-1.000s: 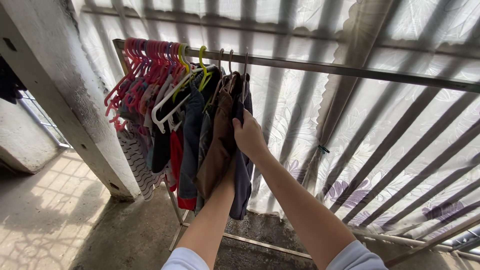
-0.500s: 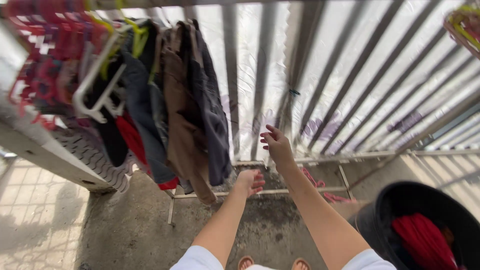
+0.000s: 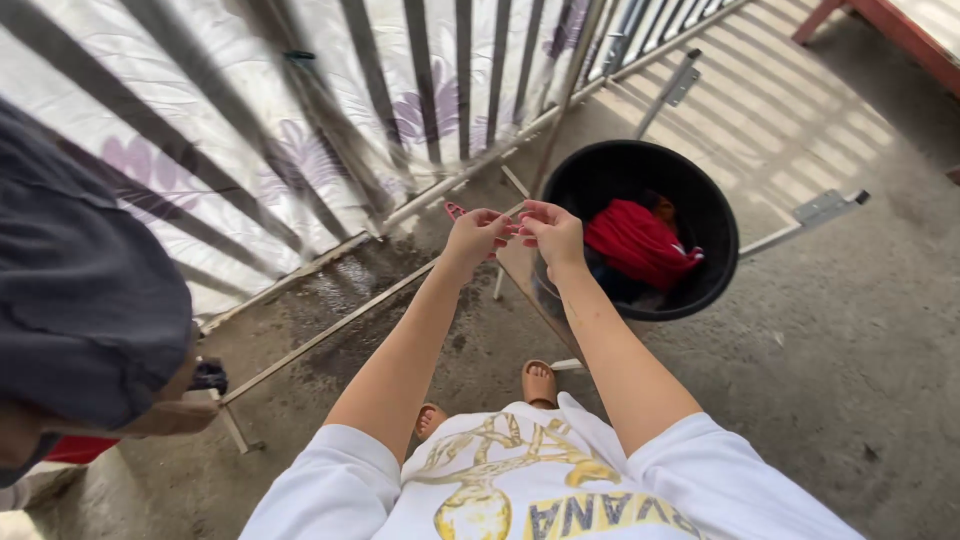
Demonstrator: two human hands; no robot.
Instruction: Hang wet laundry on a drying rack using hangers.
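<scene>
My left hand (image 3: 475, 235) and my right hand (image 3: 550, 230) are held together in front of me, fingertips touching, with nothing visible in either. Just beyond them stands a black round bucket (image 3: 715, 215) on the concrete floor. Inside it lies a red cloth (image 3: 640, 245) with darker clothes around it. A pink hanger tip (image 3: 455, 210) shows behind my left hand, low by the rack's frame. Dark hanging clothes (image 3: 80, 290) fill the left edge of the view.
A railing of grey bars (image 3: 420, 90) backed by a white flowered sheet runs across the top. The drying rack's metal base bars (image 3: 330, 330) cross the wet floor. My sandalled feet (image 3: 540, 382) stand below. A red-edged structure (image 3: 900, 30) sits at top right.
My view has swung down and right from the hanging clothes to the bucket. Both hands dropped from the garments and came together in front of me.
</scene>
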